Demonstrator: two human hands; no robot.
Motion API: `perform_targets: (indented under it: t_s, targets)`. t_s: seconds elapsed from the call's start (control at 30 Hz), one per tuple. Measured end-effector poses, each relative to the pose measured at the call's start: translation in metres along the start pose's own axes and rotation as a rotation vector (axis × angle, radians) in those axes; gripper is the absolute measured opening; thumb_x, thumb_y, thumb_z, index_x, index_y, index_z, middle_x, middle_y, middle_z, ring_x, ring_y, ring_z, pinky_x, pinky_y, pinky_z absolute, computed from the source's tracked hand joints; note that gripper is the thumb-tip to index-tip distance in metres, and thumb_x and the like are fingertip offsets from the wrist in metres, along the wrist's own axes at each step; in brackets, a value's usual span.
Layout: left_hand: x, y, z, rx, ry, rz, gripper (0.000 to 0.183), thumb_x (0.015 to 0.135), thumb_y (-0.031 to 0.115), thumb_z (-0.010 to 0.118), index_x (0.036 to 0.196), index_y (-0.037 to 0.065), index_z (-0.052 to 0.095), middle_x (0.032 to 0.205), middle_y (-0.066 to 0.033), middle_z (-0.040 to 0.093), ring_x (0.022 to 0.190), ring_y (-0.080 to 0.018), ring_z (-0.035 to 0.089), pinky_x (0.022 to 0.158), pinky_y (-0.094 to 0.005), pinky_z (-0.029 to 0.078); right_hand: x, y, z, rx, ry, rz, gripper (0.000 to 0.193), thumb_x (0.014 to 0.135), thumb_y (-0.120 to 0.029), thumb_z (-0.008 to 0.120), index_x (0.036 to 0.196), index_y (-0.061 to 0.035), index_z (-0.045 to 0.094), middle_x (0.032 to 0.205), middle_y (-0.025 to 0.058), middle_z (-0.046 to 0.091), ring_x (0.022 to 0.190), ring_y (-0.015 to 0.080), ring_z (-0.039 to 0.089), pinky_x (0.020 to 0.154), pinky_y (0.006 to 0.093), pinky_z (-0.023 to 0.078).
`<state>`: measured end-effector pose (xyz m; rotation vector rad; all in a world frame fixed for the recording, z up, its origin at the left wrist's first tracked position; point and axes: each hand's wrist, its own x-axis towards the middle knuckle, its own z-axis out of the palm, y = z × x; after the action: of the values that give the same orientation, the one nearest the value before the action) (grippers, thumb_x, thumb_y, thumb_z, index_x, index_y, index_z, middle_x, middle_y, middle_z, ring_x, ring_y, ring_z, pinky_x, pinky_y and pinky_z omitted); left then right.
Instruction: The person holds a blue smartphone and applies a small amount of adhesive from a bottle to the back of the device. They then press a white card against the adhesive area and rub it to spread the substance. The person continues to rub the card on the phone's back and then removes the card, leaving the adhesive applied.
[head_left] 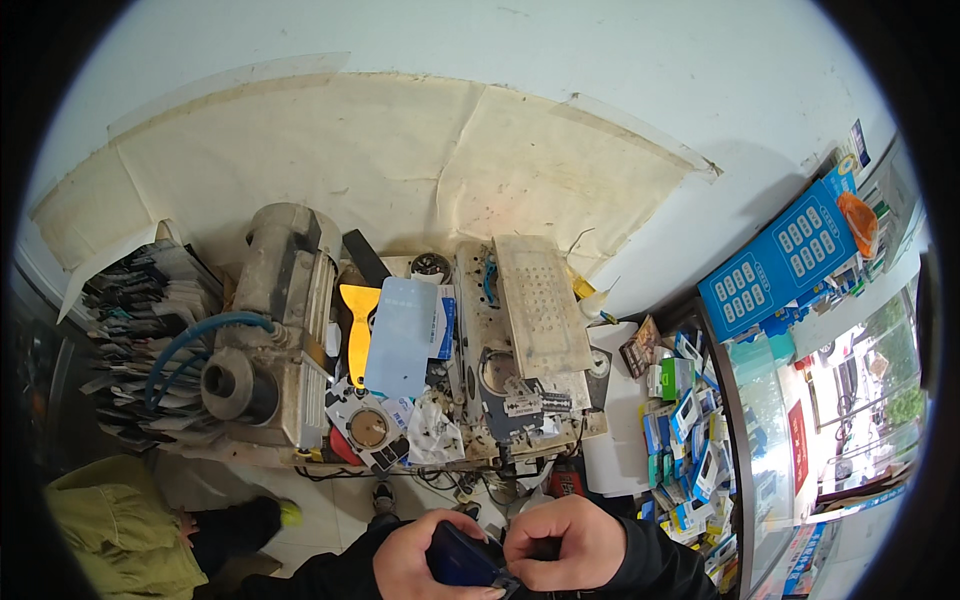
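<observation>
Both my left hand and right hand grip the dark phone at lower centre; next I judge careful prying at its edge.

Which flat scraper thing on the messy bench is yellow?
The yellow scraper, lying left of the pale blue sheet. The other flat tool beside it, the black blade, is dark.

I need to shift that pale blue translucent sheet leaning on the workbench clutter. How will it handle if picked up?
The pale blue sheet looks thin and flat, so probably light and somewhat bendy. It rests on the yellow scraper and clutter, so it may slide off easily. Its smooth surface may be slippery.
</observation>
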<state>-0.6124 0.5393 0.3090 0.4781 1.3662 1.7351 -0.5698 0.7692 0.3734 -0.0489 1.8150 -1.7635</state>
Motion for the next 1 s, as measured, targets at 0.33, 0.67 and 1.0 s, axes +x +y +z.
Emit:
perform_targets:
  t_s: [0.33,0.67,1.0]
  targets:
    - [0.001,-0.011,0.001,-0.035,-0.033,0.074,0.063,0.074,0.028,0.089,0.119,0.006,0.051,0.104,-0.0088,0.057,0.095,-0.0182,0.061,0.082,-0.0389,0.05,0.002,0.002,0.002,-0.009,0.027,-0.089,0.009,0.083,-0.008,0.071,0.082,0.0,0.067,0.07,0.0059,0.062,0.061,0.0134,0.056,0.056,0.0302,0.044]
    - [-0.001,-0.007,0.001,0.05,0.036,0.035,0.062,0.076,0.029,0.088,0.119,0.004,0.051,0.106,-0.0099,0.058,0.099,-0.0216,0.061,0.086,-0.0398,0.05,0.008,0.002,0.014,-0.106,0.214,-0.376,0.01,0.084,-0.008,0.069,0.079,0.0004,0.066,0.069,0.0077,0.061,0.058,0.0137,0.055,0.053,0.031,0.043]
    - [-0.001,-0.031,-0.001,-0.156,-0.131,-0.001,0.069,0.08,0.029,0.085,0.13,0.005,0.044,0.118,-0.0138,0.054,0.11,-0.0269,0.057,0.096,-0.0478,0.05,0.001,0.006,0.009,-0.026,0.118,-0.257,0.009,0.085,-0.006,0.068,0.079,0.001,0.066,0.071,0.0094,0.062,0.062,0.0165,0.059,0.056,0.0337,0.045]
